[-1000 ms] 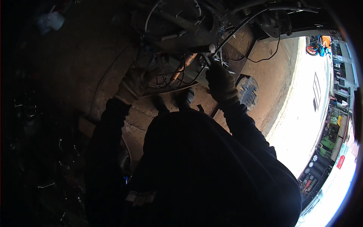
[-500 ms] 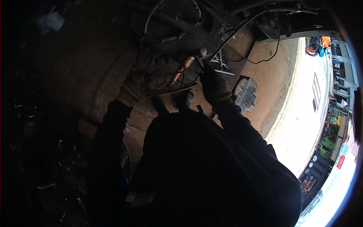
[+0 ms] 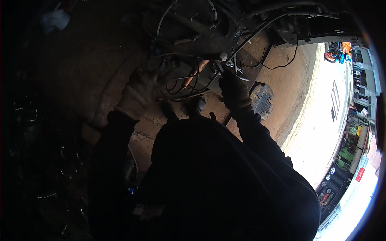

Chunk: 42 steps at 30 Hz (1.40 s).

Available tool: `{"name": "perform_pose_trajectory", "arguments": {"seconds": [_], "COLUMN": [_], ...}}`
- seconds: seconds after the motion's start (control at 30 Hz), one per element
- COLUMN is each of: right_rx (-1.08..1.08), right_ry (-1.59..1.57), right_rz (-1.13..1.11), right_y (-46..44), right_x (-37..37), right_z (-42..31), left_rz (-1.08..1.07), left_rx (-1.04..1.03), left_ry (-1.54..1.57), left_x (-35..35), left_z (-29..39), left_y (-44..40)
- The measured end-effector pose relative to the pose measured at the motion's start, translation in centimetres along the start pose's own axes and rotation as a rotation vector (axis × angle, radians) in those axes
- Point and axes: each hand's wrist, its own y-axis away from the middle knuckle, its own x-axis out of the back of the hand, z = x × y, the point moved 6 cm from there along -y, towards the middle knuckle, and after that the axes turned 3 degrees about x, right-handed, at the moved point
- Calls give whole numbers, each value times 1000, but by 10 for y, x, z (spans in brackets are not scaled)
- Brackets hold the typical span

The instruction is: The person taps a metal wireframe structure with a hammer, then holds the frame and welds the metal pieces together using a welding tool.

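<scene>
My right hand (image 3: pixel 236 93), in a dark work glove, is closed around a flat metal tool (image 3: pixel 219 67) whose pale end sticks out past the fingers. Its exact kind does not show. Just left of that tool lies what looks like a hammer with an orange handle (image 3: pixel 194 75) and a dark head ending in a grey face (image 3: pixel 223 56). Thin dark cables (image 3: pixel 177 89) loop around the handle. My left hand (image 3: pixel 136 94), also gloved, is by the left end of these cables. Its fingers are in deep shadow, and whatever they touch is hidden.
Dark vehicle parts and hoses (image 3: pixel 263 26) hang above the hands. A slotted dark metal plate (image 3: pixel 262 101) lies on the ground right of my right hand. My shoes (image 3: pixel 196 105) are below the cables. A bright street (image 3: pixel 327 108) with a motorcycle (image 3: pixel 337 54) lies right.
My left hand has moved slightly left and down. My right hand and the tool in it have shifted a little to the right.
</scene>
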Motion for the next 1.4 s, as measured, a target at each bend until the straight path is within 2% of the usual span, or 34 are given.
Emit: {"name": "perform_pose_trajectory", "arguments": {"seconds": [0.07,0.13,0.2,0.23,0.3,0.37,0.43,0.47,0.53,0.67,0.73,0.97,1.17,1.27,1.33,1.4], "right_rx": [-62,112,186,255,218,182,136,135,475,371,431,346,322,383,528,500], "right_ry": [-76,-45,45,134,155,175,378,379,279,392,250,222,344,342,255,309], "right_rz": [-35,11,22,33,8,-14,-158,-157,-8,-129,5,-48,-92,-20,32,23], "right_y": [2,2,0,-1,-8,-17,-24,-27,-29,-34,-30,-29,-26,-27,-29,-27], "right_x": [1,2,7,12,21,34,35,31,26,19,30,29,25,21,18,21], "right_z": [11,8,1,-10,-22,-35,-40,-27,-13,9,-2,-9,-14,-11,-10,-12], "left_rz": [47,100,125,78,31,-163,-358,-455,-378,-262,-249,-212,-195,-201,-209,-204], "left_rx": [-41,-87,-109,-62,-21,3,29,43,0,-53,-42,-42,-50,-52,-58,-61], "left_ry": [-143,-294,-367,-333,-298,-335,-371,-387,-369,-364,-359,-375,-391,-398,-410,-418], "left_x": [5,14,26,37,55,60,60,57,48,39,39,41,44,44,47,47], "left_z": [-1,-3,1,3,8,10,10,10,7,9,7,1,-1,-2,0,-1], "left_y": [-3,-10,-13,-16,-24,-33,-36,-35,-36,-39,-37,-32,-31,-33,-35,-36]}}
